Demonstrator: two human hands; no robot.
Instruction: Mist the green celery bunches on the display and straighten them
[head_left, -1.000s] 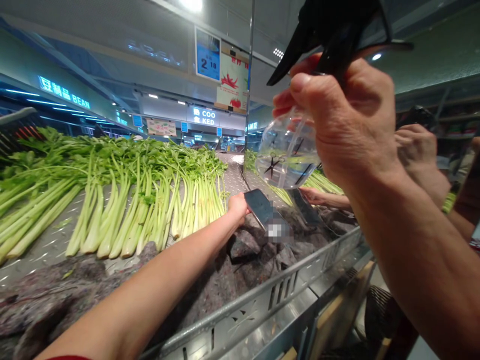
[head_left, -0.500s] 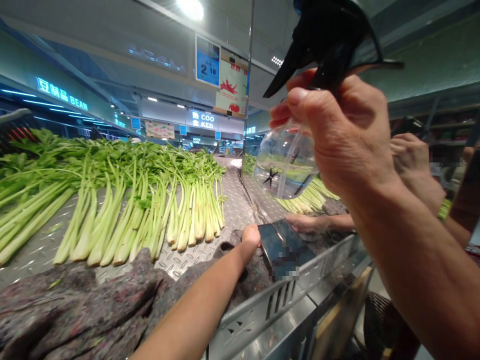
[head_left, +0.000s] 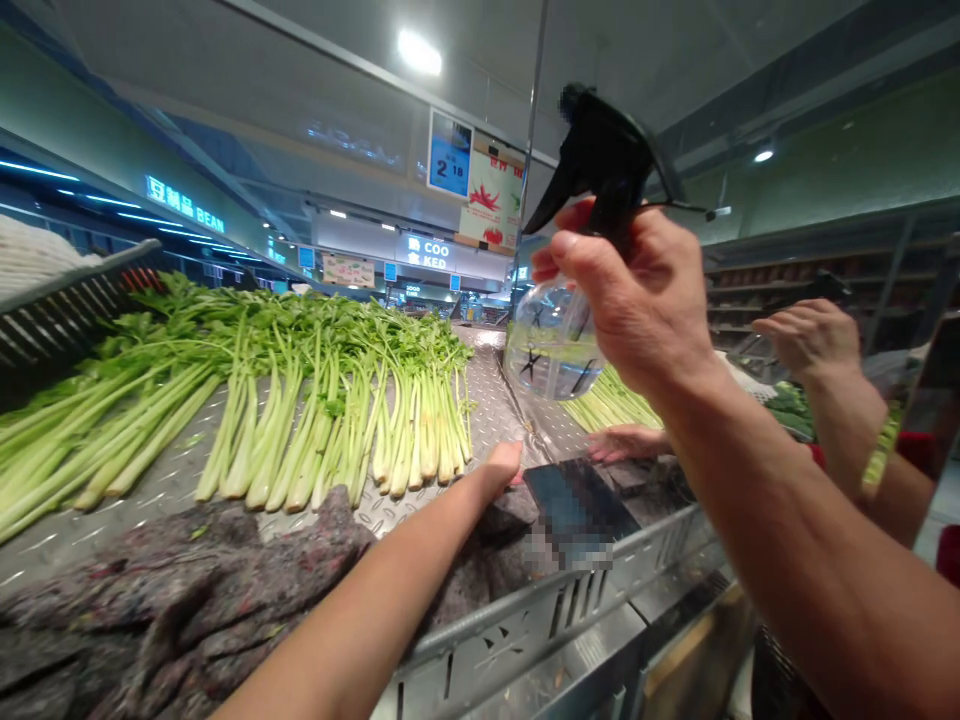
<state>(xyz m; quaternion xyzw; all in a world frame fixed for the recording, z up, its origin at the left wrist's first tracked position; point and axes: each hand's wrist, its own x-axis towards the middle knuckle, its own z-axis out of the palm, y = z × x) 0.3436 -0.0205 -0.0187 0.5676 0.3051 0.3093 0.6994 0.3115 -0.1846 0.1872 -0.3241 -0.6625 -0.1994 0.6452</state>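
Note:
My right hand (head_left: 637, 290) is wrapped round the neck of a clear spray bottle (head_left: 551, 350) with a black trigger head (head_left: 607, 165). The bottle hangs upright, part full of clear liquid, with small dark scissor-like marks on its side. Low in the middle, my left hand (head_left: 504, 470) is beside a dark, flat, phone-like slab (head_left: 559, 495), apart from its edge. Its fingers look stretched out, and the mirror shows them open too. The slab lies on grey felt cloth (head_left: 262, 570) by the crate rim. Celery (head_left: 300, 420) lies in a row to the left.
A mirror panel (head_left: 802, 230) on the right reflects both arms and the celery. In front runs a grey slotted plastic rim (head_left: 517, 625). A dark crate (head_left: 82, 310) stands at left on the patterned metal shelf (head_left: 169, 445). Price signs (head_left: 450, 160) hang above.
My left hand has let go of the phone-like slab, which now lies flatter on the cloth. The spray bottle appears lower and farther from me. The view has shifted left.

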